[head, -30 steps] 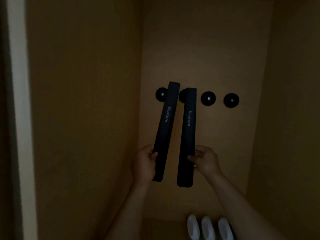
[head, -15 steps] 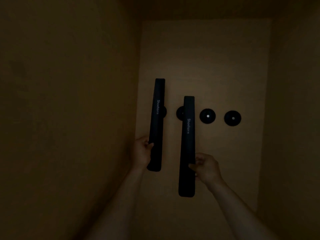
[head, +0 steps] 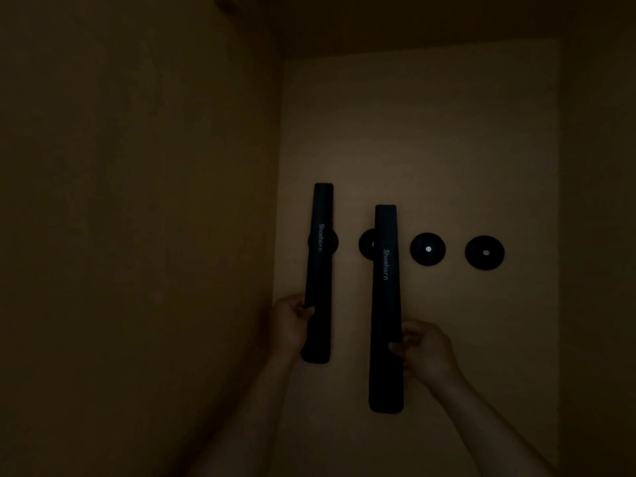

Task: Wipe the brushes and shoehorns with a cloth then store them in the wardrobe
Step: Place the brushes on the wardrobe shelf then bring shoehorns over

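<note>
Dim tan wardrobe back wall [head: 430, 149], four round black wall mounts [head: 427, 249] | left hand [head: 290, 323] fingers grip long black shoehorn [head: 320, 270] over leftmost mount | right hand [head: 425, 349] pinches second black shoehorn [head: 385, 304], beside next mount, likely lining up to hang.

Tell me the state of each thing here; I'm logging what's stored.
Left shoehorn: upright, over the first wall disc, gripped by left hand.
Right shoehorn: upright, lower, half covering the second wall disc, pinched by right hand.
Third disc: bare.
Fourth disc: bare.
</note>
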`<state>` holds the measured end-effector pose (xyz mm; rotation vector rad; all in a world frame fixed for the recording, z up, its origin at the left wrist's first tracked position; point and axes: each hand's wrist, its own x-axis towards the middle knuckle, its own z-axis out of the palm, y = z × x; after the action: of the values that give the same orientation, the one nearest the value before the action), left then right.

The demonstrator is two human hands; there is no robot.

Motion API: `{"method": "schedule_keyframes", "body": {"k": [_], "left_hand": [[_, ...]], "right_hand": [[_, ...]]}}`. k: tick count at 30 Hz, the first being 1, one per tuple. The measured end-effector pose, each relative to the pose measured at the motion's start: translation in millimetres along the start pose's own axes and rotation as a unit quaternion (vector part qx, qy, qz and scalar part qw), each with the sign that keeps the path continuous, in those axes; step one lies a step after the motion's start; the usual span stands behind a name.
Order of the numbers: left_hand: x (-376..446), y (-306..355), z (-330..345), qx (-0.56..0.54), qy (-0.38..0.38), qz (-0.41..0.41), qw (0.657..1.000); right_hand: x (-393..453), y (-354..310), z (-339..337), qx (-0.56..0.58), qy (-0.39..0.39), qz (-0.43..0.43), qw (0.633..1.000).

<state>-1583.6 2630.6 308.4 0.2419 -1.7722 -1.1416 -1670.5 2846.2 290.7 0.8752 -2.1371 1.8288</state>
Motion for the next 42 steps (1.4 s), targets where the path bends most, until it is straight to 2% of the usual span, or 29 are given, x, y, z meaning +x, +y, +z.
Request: {"method": "schedule_keyframes", "body": {"k": [6, 12, 19, 24, 30, 36, 42], "left_hand": [[-1.0, -1.7, -3.9, 0.098, 0.028, 0.036, 0.994], [-0.5, -3.7, -7.1, 0.13, 0.031, 0.058, 0.989], [-0.9, -4.6, -5.9, 0.129, 0.026, 0.072, 0.989], [-0.7, -6.9, -4.3, 0.108, 0.027, 0.07, 0.991], [-1.9, -6.6, -4.1, 0.118, 0.032, 0.081, 0.989], [-2.0, -7.6, -5.2, 0.133, 0.036, 0.072, 0.988], [-3.4, -5.9, -5.2, 0.136, 0.035, 0.074, 0.987]], "right_hand": [[11.7, -0.9, 8.1, 0.003, -0.011, 0.004, 1.0], [26.4, -9.5, 14.8, -0.025, -0.003, 0.002, 1.0], [41.7, -20.3, 15.9, -0.055, 0.027, -0.004, 0.998], [45.0, -25.3, 15.4, -0.091, 0.022, -0.014, 0.996], [36.7, -30.3, 13.8, -0.229, 0.044, -0.072, 0.97], [34.6, -31.2, 10.4, -0.283, 0.047, -0.013, 0.958], [34.4, -30.6, 9.5, -0.271, 0.04, -0.023, 0.962]]}}
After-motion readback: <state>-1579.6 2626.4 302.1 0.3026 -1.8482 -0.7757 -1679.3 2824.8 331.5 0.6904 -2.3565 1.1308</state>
